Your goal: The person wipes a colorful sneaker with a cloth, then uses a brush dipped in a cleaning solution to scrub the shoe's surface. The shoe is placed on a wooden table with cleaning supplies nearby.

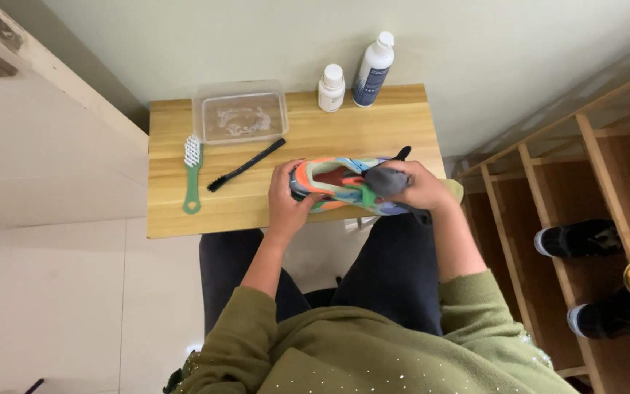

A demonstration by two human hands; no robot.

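Olive-green sleeves nearest the lens, reaching forward over dark trousers to a small wooden table (184, 219). Left hand (286, 201) gripping the heel end of a multicoloured sneaker (340, 182), fingers closed round it, steadying it at the near edge of the table. Right hand (418, 188) closed on a grey cloth (386, 180), pressing it against the upper at the toe end. Probably handling as light and soft-sided (stiffer at the sole and heel, so best taken there), with slight give under the cloth. Lying further back and to the left: a green-handled brush (192, 175), a slim black brush (246, 165), a clear tub (240, 114) possibly holding soapy water, and two white bottles (332, 87) by the wall. Standing on the right, a wooden shoe rack (548, 190) holding more shoes.
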